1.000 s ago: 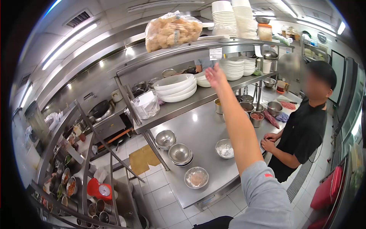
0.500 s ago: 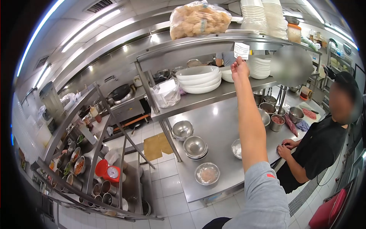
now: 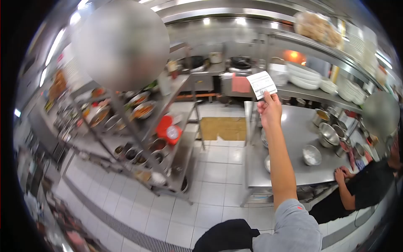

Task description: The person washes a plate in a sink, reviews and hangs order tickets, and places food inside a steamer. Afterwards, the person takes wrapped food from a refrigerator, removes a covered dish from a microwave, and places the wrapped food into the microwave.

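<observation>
The right hand (image 3: 269, 104), raised on an outstretched arm, has its thumb and fingers pinched closed on the lower edge of a paper slip (image 3: 262, 84); how the left hand stands cannot be told. Below and to the right of the hand, a metal table (image 3: 289, 168) bears a bowl (image 3: 312, 155) of what looks like white powder, near a co-worker's joined hands (image 3: 344, 173). White dishes (image 3: 303, 76) sit on a shelf (image 3: 308, 93) to its upper right.
</observation>
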Demonstrator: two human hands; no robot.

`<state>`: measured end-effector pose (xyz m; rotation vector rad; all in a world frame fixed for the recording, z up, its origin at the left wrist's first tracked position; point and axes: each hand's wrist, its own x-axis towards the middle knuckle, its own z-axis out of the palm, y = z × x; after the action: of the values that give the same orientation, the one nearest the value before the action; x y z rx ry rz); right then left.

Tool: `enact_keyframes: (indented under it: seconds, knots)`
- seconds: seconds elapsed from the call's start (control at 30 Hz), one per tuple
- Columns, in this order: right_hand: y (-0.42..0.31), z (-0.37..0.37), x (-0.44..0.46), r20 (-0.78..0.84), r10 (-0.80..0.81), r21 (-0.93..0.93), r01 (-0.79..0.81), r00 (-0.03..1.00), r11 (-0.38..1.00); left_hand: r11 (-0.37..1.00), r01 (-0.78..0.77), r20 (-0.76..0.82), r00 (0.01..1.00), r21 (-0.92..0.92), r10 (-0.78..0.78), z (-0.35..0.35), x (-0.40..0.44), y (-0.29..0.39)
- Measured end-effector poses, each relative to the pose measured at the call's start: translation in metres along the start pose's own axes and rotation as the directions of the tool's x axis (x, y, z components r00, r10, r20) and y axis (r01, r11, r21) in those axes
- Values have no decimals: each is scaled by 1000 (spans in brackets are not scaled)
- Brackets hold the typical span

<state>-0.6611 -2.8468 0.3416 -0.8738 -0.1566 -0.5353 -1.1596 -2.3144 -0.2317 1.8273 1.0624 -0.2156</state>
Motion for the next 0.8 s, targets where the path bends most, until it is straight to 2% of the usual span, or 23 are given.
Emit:
enact_keyframes:
  seconds: [0.03,0.07,0.1,0.13,0.17,0.2,0.23,0.27,0.3,0.33,0.37,0.47,0.53,0.67,0.7,0.77,0.8]
  knots:
    - [23,26,-23,39,43,2,-43,998,999,912,-98,26,993,-397,117,-21,26,-4]
    - [46,53,-48,106,98,-6,-98,990,995,946,-82,-142,989,-313,39,-27,20,-2]
    - [68,81,-73,175,155,-18,-154,972,988,977,-187,-162,972,-101,169,-41,21,3]
    - [88,112,-100,228,184,-11,-187,956,982,963,-248,-227,949,-108,219,-59,5,36]
    - [109,140,-127,272,227,-10,-233,935,972,923,-280,-265,941,-265,210,-73,4,53]
    - [129,169,-153,329,275,-19,-285,903,958,922,-265,-235,951,-281,201,-97,-2,84]
    - [148,197,-178,381,322,-31,-336,867,941,935,-307,-282,926,-180,250,-117,6,93]
    - [168,224,-202,431,365,-46,-384,825,922,906,-328,-272,928,-268,256,-141,-4,127]
    - [189,250,-223,466,420,-93,-428,779,899,878,-405,-312,894,-254,322,-163,-6,147]
    - [208,275,-246,499,450,-102,-466,740,879,879,-401,-327,892,-258,311,-187,-9,169]
    - [227,301,-268,531,477,-116,-497,700,860,871,-461,-368,849,-171,378,-212,-12,189]
    - [286,369,-328,641,557,-183,-600,527,779,858,-468,-402,842,-210,360,-280,-9,239]
    - [321,415,-369,691,606,-261,-645,395,718,780,-540,-418,817,-317,396,-323,1,266]
    - [406,506,-459,767,626,-349,-730,137,588,667,-651,-407,755,-364,515,-422,35,297]
    - [426,530,-481,783,619,-378,-740,65,556,680,-636,-459,759,-366,462,-447,49,299]
    - [457,573,-528,769,638,-434,-764,-39,477,613,-585,-443,808,-530,388,-498,74,295]
    - [471,594,-550,760,641,-473,-766,-106,435,626,-576,-467,811,-526,353,-525,87,290]
